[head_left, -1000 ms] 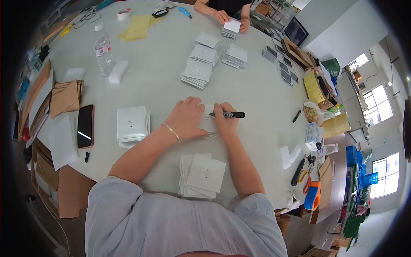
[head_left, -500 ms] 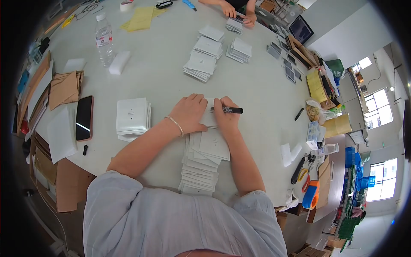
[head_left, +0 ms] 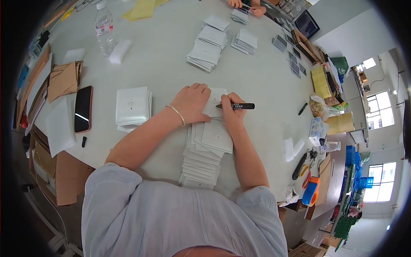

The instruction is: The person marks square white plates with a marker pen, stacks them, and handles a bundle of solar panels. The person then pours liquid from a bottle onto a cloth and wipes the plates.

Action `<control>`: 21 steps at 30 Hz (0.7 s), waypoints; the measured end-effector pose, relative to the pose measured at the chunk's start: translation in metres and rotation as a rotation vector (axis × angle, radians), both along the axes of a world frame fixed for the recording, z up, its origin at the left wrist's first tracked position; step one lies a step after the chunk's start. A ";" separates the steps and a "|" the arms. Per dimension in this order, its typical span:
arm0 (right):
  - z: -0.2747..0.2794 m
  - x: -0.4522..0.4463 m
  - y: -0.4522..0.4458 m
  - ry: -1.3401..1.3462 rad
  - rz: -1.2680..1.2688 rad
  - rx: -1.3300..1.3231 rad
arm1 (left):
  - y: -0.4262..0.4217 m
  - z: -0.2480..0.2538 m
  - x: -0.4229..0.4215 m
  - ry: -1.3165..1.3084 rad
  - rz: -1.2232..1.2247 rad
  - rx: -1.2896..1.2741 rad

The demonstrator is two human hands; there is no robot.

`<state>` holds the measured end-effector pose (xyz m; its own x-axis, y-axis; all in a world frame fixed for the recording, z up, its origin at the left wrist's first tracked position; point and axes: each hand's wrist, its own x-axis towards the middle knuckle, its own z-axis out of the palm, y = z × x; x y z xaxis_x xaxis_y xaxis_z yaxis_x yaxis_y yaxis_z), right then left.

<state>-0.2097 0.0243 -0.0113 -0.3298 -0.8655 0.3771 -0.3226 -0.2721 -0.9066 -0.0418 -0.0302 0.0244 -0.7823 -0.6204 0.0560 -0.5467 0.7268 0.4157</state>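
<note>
My right hand point(head_left: 233, 115) grips a black marker pen point(head_left: 244, 106), its tip pointing left over a flat white packet point(head_left: 218, 93) with small dark print or marks. My left hand point(head_left: 192, 103), wearing a bangle, lies flat on the left part of that packet, thumb stretched toward its lower edge. Below both hands, a fanned row of similar white packets point(head_left: 199, 171) runs toward my body. Another pile of white packets point(head_left: 132, 105) sits to the left of my left hand. Whether the pen tip touches the packet I cannot tell.
Farther off are stacked packets point(head_left: 204, 52), and another person's hands point(head_left: 257, 10) there hold something dark. A phone point(head_left: 83, 109), pen cap point(head_left: 84, 141) and water bottle point(head_left: 104, 32) lie or stand left. Scissors point(head_left: 306, 180) and an orange-blue tape dispenser point(head_left: 311, 191) are right.
My right hand and the marker have shifted slightly right, away from my left hand, uncovering more of the packet. My left hand stays on it. The camera view has tilted down a little.
</note>
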 end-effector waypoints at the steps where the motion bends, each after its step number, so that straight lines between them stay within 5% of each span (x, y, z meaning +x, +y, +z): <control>1: 0.000 0.000 0.000 0.000 0.000 0.002 | 0.000 0.000 0.000 0.000 -0.001 0.002; 16: -0.001 -0.001 0.000 0.184 -0.017 0.010 | -0.002 0.000 -0.001 0.004 0.008 0.009; 21: 0.009 -0.002 0.003 -0.364 -0.134 0.081 | -0.001 -0.003 0.000 0.036 0.006 -0.016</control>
<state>-0.2121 0.0272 -0.0021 -0.5409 -0.8281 0.1471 -0.0042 -0.1722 -0.9851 -0.0417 -0.0314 0.0210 -0.7757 -0.6241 0.0940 -0.5361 0.7302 0.4236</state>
